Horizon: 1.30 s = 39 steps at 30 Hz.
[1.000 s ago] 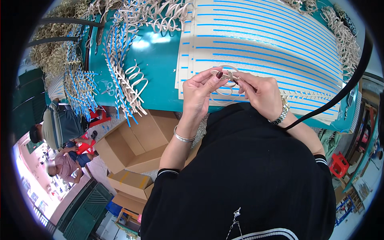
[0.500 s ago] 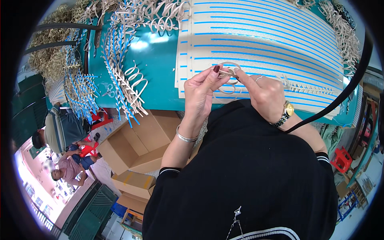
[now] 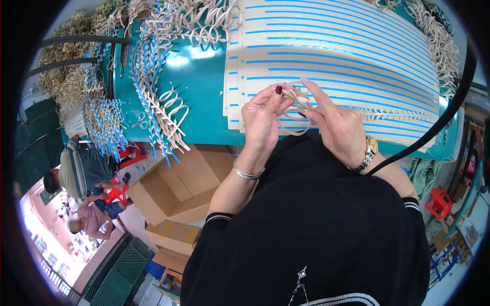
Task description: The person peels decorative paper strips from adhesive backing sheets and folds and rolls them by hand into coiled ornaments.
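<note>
One beige strip (image 3: 291, 95) ahead, twelve o'clock | left hand (image 3: 261, 116) pinching it | right hand (image 3: 343, 130), index raised, grip unclear | light, steady pinch should prevent kinks

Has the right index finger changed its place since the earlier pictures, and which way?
Yes: the index finger of the right hand has moved forward, its tip now farther from the near edge of the blue-striped sheet.
</note>
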Each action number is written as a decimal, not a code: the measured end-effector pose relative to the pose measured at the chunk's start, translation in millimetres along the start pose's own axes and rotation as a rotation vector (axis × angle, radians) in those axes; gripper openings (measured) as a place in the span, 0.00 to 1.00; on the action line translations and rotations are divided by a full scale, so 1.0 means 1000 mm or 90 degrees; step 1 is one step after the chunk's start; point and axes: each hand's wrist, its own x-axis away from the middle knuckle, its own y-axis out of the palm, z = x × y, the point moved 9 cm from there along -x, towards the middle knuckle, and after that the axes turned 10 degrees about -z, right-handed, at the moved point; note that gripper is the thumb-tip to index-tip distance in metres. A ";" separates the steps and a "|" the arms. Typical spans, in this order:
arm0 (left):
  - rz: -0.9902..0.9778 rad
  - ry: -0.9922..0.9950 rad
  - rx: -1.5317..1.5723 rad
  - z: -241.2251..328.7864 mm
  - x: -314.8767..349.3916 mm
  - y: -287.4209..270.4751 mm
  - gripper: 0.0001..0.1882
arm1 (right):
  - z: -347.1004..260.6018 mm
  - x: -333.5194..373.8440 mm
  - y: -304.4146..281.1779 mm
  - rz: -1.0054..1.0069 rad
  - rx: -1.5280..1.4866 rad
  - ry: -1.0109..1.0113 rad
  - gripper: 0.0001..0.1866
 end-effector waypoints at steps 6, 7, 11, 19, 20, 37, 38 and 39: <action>-0.026 -0.012 0.016 -0.007 -0.006 0.005 0.10 | 0.008 0.001 -0.002 -0.016 -0.160 0.041 0.26; -0.033 -0.021 0.015 -0.007 -0.007 0.004 0.10 | 0.010 0.001 -0.002 -0.015 -0.159 0.043 0.26; -0.059 -0.042 -0.036 -0.006 -0.010 0.005 0.11 | 0.032 0.000 -0.004 -0.035 -0.202 0.096 0.25; -0.074 -0.056 0.029 -0.013 -0.014 0.009 0.21 | 0.046 0.002 -0.001 -0.021 -0.202 0.111 0.24; -0.087 -0.037 0.041 -0.010 -0.015 0.012 0.26 | 0.047 0.003 -0.002 -0.020 -0.202 0.113 0.24; -0.140 -0.246 0.184 -0.037 -0.020 0.009 0.25 | 0.082 0.011 0.030 -0.150 -0.480 0.165 0.07; -0.179 -0.263 0.119 -0.038 -0.020 0.010 0.24 | 0.083 0.012 0.029 -0.150 -0.481 0.165 0.07; -0.180 -0.263 0.118 -0.037 -0.020 0.012 0.24 | 0.085 0.013 0.031 -0.175 -0.514 0.186 0.06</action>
